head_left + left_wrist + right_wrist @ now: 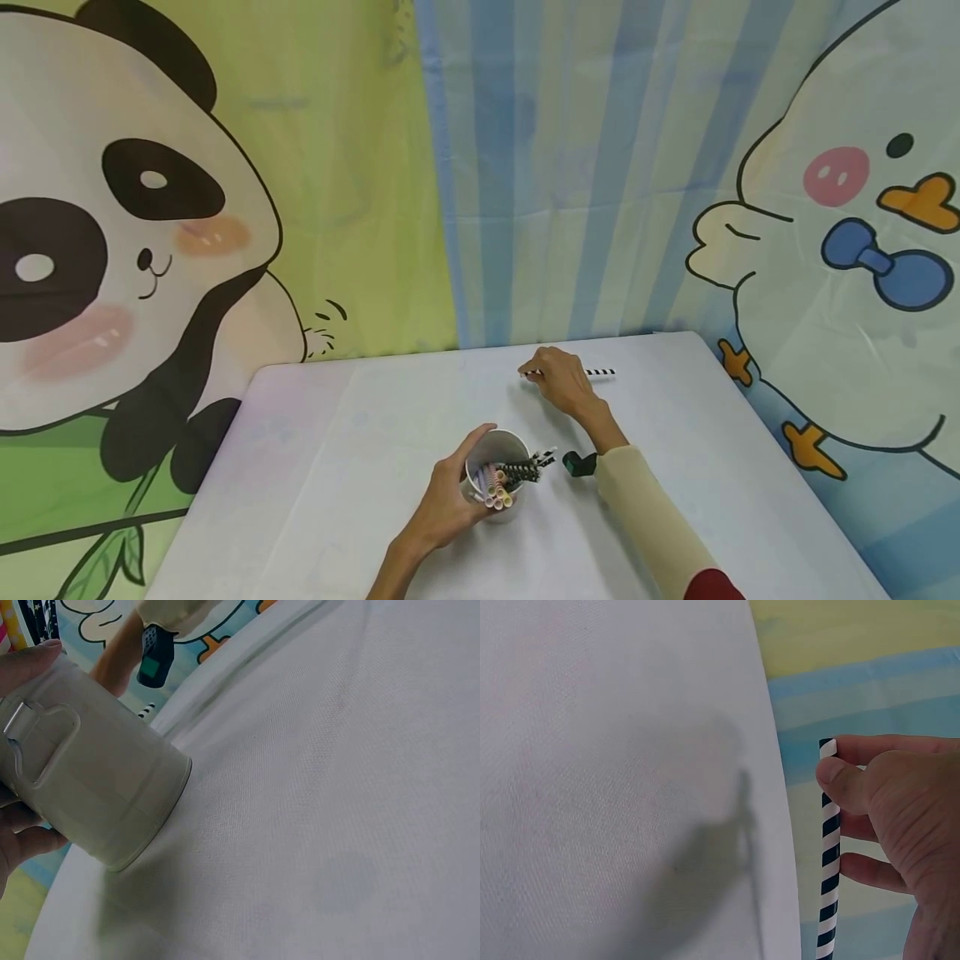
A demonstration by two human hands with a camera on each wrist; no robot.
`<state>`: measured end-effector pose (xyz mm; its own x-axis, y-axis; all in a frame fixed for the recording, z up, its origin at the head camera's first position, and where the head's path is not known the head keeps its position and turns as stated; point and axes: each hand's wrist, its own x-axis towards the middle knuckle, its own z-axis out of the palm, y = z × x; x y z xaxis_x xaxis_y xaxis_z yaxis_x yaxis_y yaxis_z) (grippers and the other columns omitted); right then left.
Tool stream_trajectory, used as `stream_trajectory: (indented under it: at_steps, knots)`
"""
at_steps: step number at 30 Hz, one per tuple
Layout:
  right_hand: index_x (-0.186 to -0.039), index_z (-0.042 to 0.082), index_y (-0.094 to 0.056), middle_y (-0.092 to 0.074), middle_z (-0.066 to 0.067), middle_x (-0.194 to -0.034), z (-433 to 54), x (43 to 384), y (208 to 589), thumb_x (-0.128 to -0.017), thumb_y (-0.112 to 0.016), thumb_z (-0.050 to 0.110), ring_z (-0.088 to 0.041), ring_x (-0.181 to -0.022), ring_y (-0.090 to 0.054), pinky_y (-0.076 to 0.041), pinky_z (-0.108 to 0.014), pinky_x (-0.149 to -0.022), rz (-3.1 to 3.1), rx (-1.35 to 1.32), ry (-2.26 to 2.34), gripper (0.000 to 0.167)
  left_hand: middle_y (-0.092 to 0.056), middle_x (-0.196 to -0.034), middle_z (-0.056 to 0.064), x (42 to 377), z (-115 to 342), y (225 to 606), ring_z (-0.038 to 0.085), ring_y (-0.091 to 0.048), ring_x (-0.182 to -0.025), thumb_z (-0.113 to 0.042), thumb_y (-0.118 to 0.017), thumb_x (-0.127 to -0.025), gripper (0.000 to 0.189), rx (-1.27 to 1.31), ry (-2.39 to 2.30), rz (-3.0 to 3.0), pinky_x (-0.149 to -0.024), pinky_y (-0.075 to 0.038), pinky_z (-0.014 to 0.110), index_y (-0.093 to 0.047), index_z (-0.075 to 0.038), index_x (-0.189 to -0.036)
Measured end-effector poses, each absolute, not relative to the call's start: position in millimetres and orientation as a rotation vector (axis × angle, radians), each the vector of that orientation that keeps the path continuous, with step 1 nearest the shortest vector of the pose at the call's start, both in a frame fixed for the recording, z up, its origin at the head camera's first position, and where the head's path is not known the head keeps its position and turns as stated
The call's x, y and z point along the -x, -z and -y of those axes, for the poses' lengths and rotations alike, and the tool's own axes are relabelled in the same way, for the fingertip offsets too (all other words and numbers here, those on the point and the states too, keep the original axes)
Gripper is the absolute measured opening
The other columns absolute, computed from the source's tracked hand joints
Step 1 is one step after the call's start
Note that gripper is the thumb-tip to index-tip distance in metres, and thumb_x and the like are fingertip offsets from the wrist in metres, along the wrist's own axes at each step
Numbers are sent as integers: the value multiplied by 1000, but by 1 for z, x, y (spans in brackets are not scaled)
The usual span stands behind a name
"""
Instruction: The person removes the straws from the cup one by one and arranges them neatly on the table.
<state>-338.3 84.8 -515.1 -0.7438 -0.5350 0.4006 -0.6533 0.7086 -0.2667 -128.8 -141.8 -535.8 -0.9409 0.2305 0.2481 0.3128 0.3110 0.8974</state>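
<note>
A white translucent cup with a handle leans in my left hand, whose fingers and thumb curl round it. Several paper straws stick out of its mouth, some pastel and some black-and-white patterned. Towards the back of the table, my right hand pinches a black-and-white striped straw near one end, between thumb and fingers. In the right wrist view the straw is above the table, its shadow falling on the cloth. The cup's base appears raised off the table in the left wrist view.
The white-covered table runs to its back edge, where a panda curtain and a striped blue curtain hang. A dark device with a green patch sits at my right wrist.
</note>
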Motion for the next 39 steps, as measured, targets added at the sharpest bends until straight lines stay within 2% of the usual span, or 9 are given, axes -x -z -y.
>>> stream_trajectory:
  at_steps: [6,11,18,24,32,39]
  knots:
    - [-112,20,-89,-76,-1,-94,-84,340,519,-96,-83,12,-18,-82,-67,-54,-32,-67,2648,-937,-581,19,-69,-144,13,129,140,535,39,-69,-129,-24,-96,-80,102,514,1721,2489,-113,-56,53,-41,-37,-165]
    - [-112,20,-89,-77,-1,-94,-82,341,523,-96,-83,11,-18,-84,-68,-56,-34,-69,2650,-942,-566,19,-69,-145,13,128,141,535,39,-68,-130,-17,-94,-78,104,506,1736,2494,-113,-56,54,-42,-39,-165]
    - [-110,21,-89,-77,0,-93,-79,343,530,-96,-83,11,-18,-83,-68,-54,-33,-68,2636,-945,-549,18,-70,-143,12,128,141,539,36,-70,-127,-29,-95,-82,100,515,1701,2488,-111,-58,49,-40,-38,-165]
    - [-109,20,-90,-77,0,-93,-76,345,533,-95,-84,10,-19,-84,-69,-56,-35,-69,2636,-946,-544,18,-70,-144,13,129,142,538,37,-69,-128,-28,-96,-81,102,514,1696,2494,-113,-57,49,-40,-39,-166]
    - [-108,17,-90,-78,-4,-94,-73,346,534,-96,-82,9,-21,-84,-70,-57,-38,-69,2642,-967,-539,16,-68,-146,14,128,142,536,39,-67,-131,-3,-87,-74,110,500,1723,2505,-113,-56,53,-40,-41,-165]
    - [-107,17,-90,-78,-5,-94,-73,347,539,-97,-81,9,-23,-83,-70,-57,-39,-69,2657,-958,-521,15,-68,-146,14,128,140,535,39,-68,-131,-5,-88,-75,108,505,1722,2501,-112,-57,53,-40,-40,-166]
